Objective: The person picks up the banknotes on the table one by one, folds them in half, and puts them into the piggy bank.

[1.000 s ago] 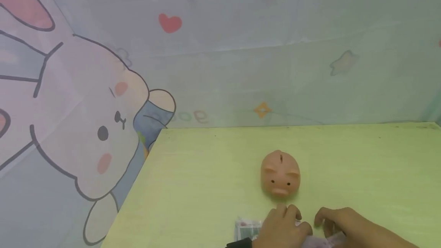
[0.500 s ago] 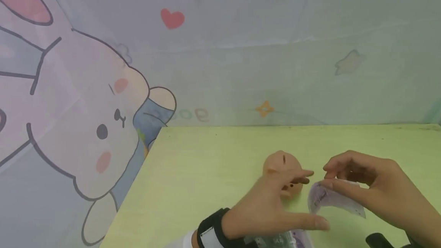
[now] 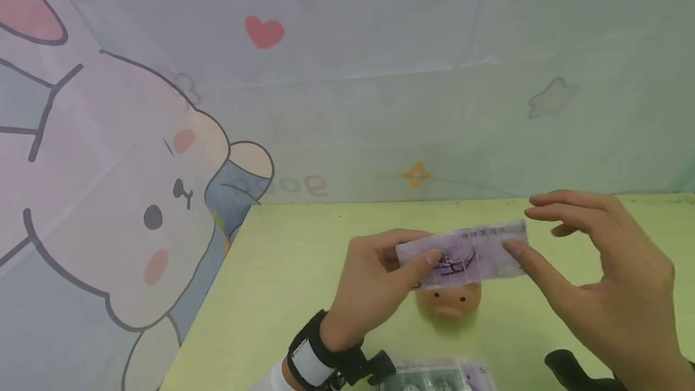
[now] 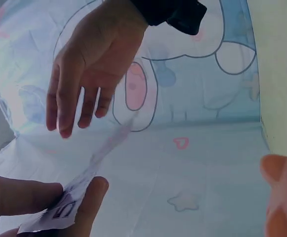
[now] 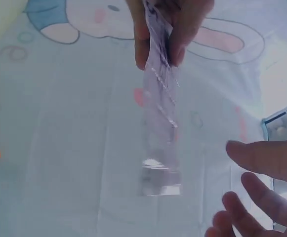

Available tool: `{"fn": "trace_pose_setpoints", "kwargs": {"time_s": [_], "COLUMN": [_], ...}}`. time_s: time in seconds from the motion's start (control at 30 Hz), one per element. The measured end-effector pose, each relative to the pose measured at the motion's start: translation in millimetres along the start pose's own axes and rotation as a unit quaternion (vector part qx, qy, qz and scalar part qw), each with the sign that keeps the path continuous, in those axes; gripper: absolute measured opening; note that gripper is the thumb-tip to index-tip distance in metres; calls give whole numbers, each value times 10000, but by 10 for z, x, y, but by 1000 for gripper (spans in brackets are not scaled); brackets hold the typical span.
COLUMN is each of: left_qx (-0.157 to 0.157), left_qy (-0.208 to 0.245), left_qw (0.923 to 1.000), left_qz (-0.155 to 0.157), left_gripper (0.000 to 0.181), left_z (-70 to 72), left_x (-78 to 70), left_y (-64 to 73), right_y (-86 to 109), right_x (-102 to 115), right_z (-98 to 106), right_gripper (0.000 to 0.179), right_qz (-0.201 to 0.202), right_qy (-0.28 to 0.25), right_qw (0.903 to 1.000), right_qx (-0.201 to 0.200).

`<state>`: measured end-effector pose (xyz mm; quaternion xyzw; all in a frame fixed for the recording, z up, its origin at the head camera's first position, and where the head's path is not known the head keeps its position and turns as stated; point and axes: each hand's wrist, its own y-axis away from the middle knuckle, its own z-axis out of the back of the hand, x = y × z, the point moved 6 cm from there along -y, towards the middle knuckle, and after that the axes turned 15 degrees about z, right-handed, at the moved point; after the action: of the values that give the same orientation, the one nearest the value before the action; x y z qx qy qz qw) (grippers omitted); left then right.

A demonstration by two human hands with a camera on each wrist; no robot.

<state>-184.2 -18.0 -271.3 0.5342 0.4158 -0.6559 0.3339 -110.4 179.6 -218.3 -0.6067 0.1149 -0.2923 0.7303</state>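
Purple face out, pinched a banknote point(image 3: 484, 256) near one end in left hand point(image 3: 371, 282), apparently leaving room for empty, spread right hand point(image 3: 616, 282).

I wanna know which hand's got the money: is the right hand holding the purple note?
No, the right wrist view shows the right hand apart from the purple note, which the left hand pinches.

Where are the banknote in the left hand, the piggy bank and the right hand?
Banknote point(image 3: 468, 258): head view, middle of its purple printed face.
Piggy bank point(image 3: 449, 301): head view, its face, between the eyes.
Right hand point(image 3: 632, 282): head view, middle of the hand, behind the thumb.
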Motion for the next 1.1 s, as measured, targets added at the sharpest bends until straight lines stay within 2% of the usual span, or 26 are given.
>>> {"fn": "trace_pose_setpoints", "kwargs": {"time_s": [0.07, 0.13, 0.27, 0.33, 0.5, 0.63, 0.7, 0.8, 0.9, 0.97, 1.03, 1.1], "left_qx": [-227, -313, -126, 76, 587, 998, 1061, 699, 53, -253, -275, -169], "left_qy": [56, 214, 520, 637, 804, 1023, 1085, 755, 225, 9, 66, 249], "left_qw": [9997, 9992, 9985, 9974, 9931, 9864, 9843, 9888, 9927, 9934, 9954, 9976], "left_qz": [61, 79, -151, -338, -613, -811, -902, -1083, -1184, -1116, -917, -624], "left_gripper": [18, 19, 19, 18, 19, 20, 20, 24, 33, 40, 44, 41], "left_z": [62, 92, 67, 33, -65, -144, -159, -132, -74, -42, -27, -20], "left_x": [-11, -31, -81, -102, -126, -143, -154, -176, -197, -200, -180, -147], "left_y": [1, 10, 44, 61, 105, 128, 138, 147, 157, 148, 126, 109], "right_y": [2, 9, 59, 100, 193, 236, 243, 249, 256, 253, 248, 239], "right_x": [111, 193, 241, 221, 170, 151, 152, 144, 127, 119, 117, 123], "right_z": [-29, -96, -260, -313, -370, -387, -387, -375, -350, -332, -317, -307], "right_gripper": [35, 38, 36, 43, 56, 52, 46, 40, 38, 34, 29, 25], "right_qz": [574, 735, 255, -18, -146, -234, -239, -406, -581, -881, -1229, -1523], "right_qy": [295, 343, 248, 194, -231, -517, -670, -641, -543, -475, -567, -642], "right_qw": [9969, 9960, 9976, 9958, 9946, 9918, 9909, 9903, 9914, 9899, 9860, 9810], "right_qx": [-450, -378, 589, 894, 1006, 1147, 1138, 1162, 1036, 1008, 979, 1014]}}
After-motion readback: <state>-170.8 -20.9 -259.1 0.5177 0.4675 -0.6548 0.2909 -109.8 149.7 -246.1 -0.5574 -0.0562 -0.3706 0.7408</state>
